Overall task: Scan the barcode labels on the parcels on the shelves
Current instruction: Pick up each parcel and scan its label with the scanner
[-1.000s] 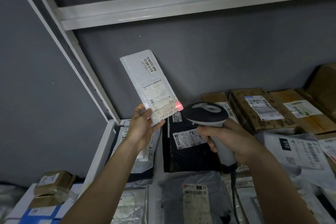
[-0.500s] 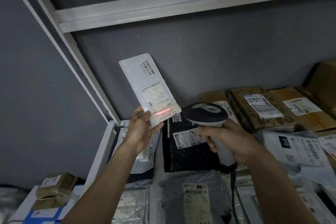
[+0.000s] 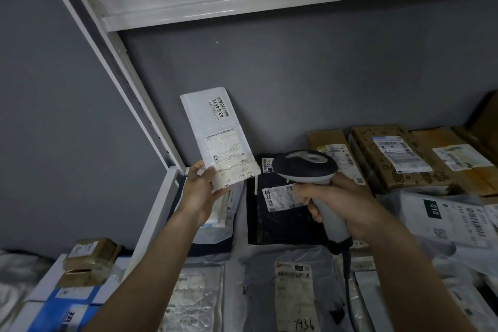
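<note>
The left hand pinches the mailer by its bottom end, long axis upright, label facing out. The scanner, gripped in the right hand, points at it from just right.

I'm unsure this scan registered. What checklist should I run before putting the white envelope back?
1. Left hand grips white bubble envelope by its lower end: ok.
2. Right hand grips barcode scanner: ok.
3. Envelope label faces the camera, barcode uncovered: ok.
4. Red scan line on the label: not ok, none visible.
5. Scan registered: cannot tell.
6. Free spot on shelf for the envelope: cannot tell.
</note>
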